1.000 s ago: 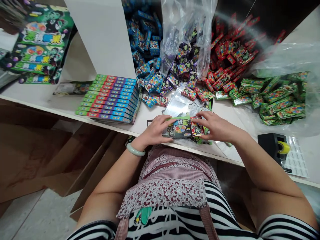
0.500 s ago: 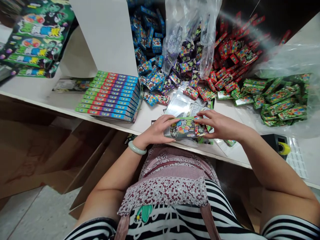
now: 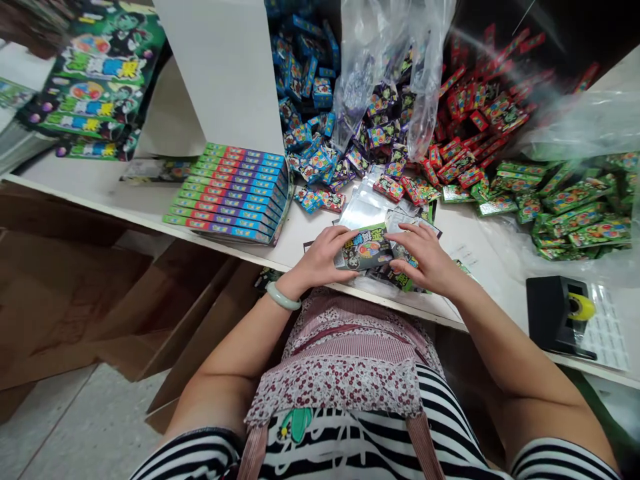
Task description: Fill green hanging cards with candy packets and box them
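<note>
In the head view, the left hand (image 3: pixel 327 257), with a pale bracelet (image 3: pixel 283 297) at its wrist, grasps the left end of a dark printed box (image 3: pixel 369 247) low in the centre of the frame, near the table's (image 3: pixel 210 248) front edge. The right hand (image 3: pixel 425 259) is at the box's right end, thumb and fingers curved and parted; whether it grips the box cannot be told. Flat silvery packaging (image 3: pixel 364 205) lies just beyond the box.

Left of centre on the table, thin multicoloured boxes (image 3: pixel 225 193) stand in an overlapping row. Across the upper centre spread piles of small blue packs (image 3: pixel 313 157), purple packs (image 3: pixel 384 133) and red packs (image 3: pixel 457 163), with clear plastic (image 3: pixel 425 87) draped around the purple ones. Green packs (image 3: pixel 583 207) lie at the right, partly on clear plastic. A black tape dispenser (image 3: pixel 553 315) with a yellow core sits at lower right, beside a sheet of pale labels (image 3: pixel 607 327). Green printed packaging (image 3: pixel 100 87) overlaps at upper left.
</note>
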`<state>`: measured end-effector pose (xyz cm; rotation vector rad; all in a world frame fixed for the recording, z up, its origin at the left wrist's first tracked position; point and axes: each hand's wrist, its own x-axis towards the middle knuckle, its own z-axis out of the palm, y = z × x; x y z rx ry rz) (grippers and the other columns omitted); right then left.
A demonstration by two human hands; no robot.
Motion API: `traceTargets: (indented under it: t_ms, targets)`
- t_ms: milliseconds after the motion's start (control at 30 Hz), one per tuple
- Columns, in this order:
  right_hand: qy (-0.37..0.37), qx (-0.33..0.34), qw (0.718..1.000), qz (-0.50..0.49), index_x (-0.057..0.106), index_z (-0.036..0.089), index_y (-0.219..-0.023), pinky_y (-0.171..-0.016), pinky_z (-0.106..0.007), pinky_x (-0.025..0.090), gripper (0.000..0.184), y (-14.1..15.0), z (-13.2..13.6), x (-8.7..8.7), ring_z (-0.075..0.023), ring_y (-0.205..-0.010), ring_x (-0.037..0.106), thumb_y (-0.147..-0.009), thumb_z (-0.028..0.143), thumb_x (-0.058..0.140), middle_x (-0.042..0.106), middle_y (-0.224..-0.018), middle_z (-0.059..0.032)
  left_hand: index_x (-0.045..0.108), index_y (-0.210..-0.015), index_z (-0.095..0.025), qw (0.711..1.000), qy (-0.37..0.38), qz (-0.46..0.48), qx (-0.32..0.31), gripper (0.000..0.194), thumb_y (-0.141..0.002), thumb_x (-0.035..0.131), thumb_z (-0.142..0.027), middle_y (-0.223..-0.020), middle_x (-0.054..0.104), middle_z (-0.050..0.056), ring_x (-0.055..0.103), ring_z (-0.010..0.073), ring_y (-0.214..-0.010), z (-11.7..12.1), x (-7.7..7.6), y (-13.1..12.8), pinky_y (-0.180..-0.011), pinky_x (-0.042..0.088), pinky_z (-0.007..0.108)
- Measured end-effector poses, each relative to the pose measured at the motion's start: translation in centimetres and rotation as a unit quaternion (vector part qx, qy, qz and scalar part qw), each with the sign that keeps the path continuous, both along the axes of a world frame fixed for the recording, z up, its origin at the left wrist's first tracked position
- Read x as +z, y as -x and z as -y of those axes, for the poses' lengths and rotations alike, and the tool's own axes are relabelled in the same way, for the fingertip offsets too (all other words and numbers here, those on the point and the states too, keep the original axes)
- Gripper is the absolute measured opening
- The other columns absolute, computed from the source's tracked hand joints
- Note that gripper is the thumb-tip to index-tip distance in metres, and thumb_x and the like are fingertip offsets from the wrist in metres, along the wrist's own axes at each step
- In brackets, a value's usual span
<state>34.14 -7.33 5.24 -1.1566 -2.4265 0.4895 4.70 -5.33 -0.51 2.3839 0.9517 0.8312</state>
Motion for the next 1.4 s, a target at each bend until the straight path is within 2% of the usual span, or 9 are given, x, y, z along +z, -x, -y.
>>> traceTargets:
  t_ms: [267,433,567,667,767,900,1067,1267,1400]
  targets:
    - [0.087,-0.023,0.991,-0.103,0.057,0.029,-0.138,-0.102,-0.053,0.049,0.044,1.7,-2.1,-0.7,-0.0281,-0.116,0.064,-0.098,0.047,0.051,0.07,-0.126,-0.0097,0.039,-0.151,-0.026,1.0,-0.026,0.012,0.002,0.089,-0.076,0.08,-0.049,-0.134,0.051,0.014,0.051,0.0332,-0.125,-0.5,-0.1,-0.2,-0.107,0.047,0.055]
    - [0.081,-0.083,0.988,-0.105,0.068,0.024,-0.122,-0.1,-0.048,0.051,0.038,2.7,-8.2,0.2,-0.0261,-0.108,0.067,-0.097,0.046,0.05,0.074,-0.115,-0.0086,0.037,-0.153,-0.026,0.998,-0.048,0.024,0.036,0.09,-0.078,0.078,-0.054,-0.135,0.05,0.015,0.052,0.0332,-0.125,-1.0,-0.3,0.9,-0.106,0.048,0.054]
    - [-0.092,-0.24,0.961,0.097,0.068,0.018,-0.122,-0.111,-0.062,0.035,0.036,2.7,-16.8,0.2,-0.0371,-0.134,0.048,-0.093,0.037,0.057,0.062,-0.137,-0.017,0.035,-0.154,-0.028,0.997,-0.051,0.025,0.051,0.091,-0.078,0.078,-0.055,-0.134,0.05,0.014,0.052,0.0324,-0.125,-0.9,0.1,2.2,-0.107,0.048,0.054]
    - [-0.152,-0.218,0.941,0.21,0.063,0.017,-0.129,-0.116,-0.069,0.017,0.045,2.6,-21.6,-0.6,-0.0424,-0.151,0.022,-0.087,0.034,0.065,0.038,-0.161,-0.0168,0.034,-0.155,-0.029,0.997,-0.049,0.027,0.06,0.091,-0.079,0.078,-0.053,-0.135,0.05,0.014,0.052,0.0324,-0.126,-0.6,0.4,3.0,-0.107,0.048,0.054]
    - [-0.174,-0.191,0.94,0.225,0.066,0.017,-0.119,-0.118,-0.069,0.012,0.038,2.5,-23.3,-1.4,-0.0425,-0.152,0.017,-0.084,0.033,0.068,0.036,-0.161,-0.0149,0.033,-0.155,-0.03,0.996,-0.051,0.029,0.074,0.091,-0.079,0.078,-0.053,-0.135,0.05,0.014,0.052,0.0326,-0.126,-0.4,0.5,3.5,-0.106,0.049,0.054]
    - [-0.205,-0.179,0.946,0.178,0.069,0.024,-0.103,-0.117,-0.067,0.017,0.019,2.0,-22.1,-0.7,-0.0378,-0.143,0.036,-0.086,0.031,0.067,0.06,-0.14,-0.009,0.034,-0.155,-0.03,0.996,-0.051,0.033,0.07,0.091,-0.079,0.078,-0.054,-0.134,0.051,0.013,0.053,0.032,-0.124,-0.6,0.4,3.7,-0.105,0.05,0.053]
    - [-0.165,-0.193,0.966,0.037,0.067,0.023,-0.101,-0.09,-0.047,0.048,0.017,0.7,-17.1,0.8,-0.0278,-0.096,0.064,-0.09,0.034,0.061,0.072,-0.098,-0.0083,0.035,-0.154,-0.03,0.994,-0.058,0.037,0.08,0.09,-0.079,0.077,-0.056,-0.136,0.051,0.013,0.053,0.032,-0.126,-0.8,0.3,4.0,-0.107,0.049,0.054]
    - [-0.133,-0.074,0.983,0.1,0.07,0.02,-0.097,-0.079,-0.04,0.05,0.015,0.1,-7.7,-2.9,-0.027,-0.09,0.064,-0.091,0.03,0.061,0.072,-0.095,-0.0124,0.038,-0.152,-0.03,0.994,-0.053,0.026,0.097,0.086,-0.079,0.076,-0.057,-0.139,0.049,0.013,0.052,0.0314,-0.128,-0.3,0.2,4.5,-0.109,0.048,0.053]
    - [-0.048,-0.015,0.992,0.112,0.071,0.021,-0.115,-0.086,-0.045,0.053,0.028,-0.5,-4.7,-4.4,-0.0281,-0.096,0.067,-0.096,0.034,0.055,0.076,-0.106,-0.0135,0.04,-0.151,-0.03,0.993,-0.061,0.016,0.095,0.086,-0.078,0.076,-0.06,-0.136,0.051,0.012,0.053,0.0319,-0.127,0.1,0.2,4.2,-0.109,0.048,0.053]
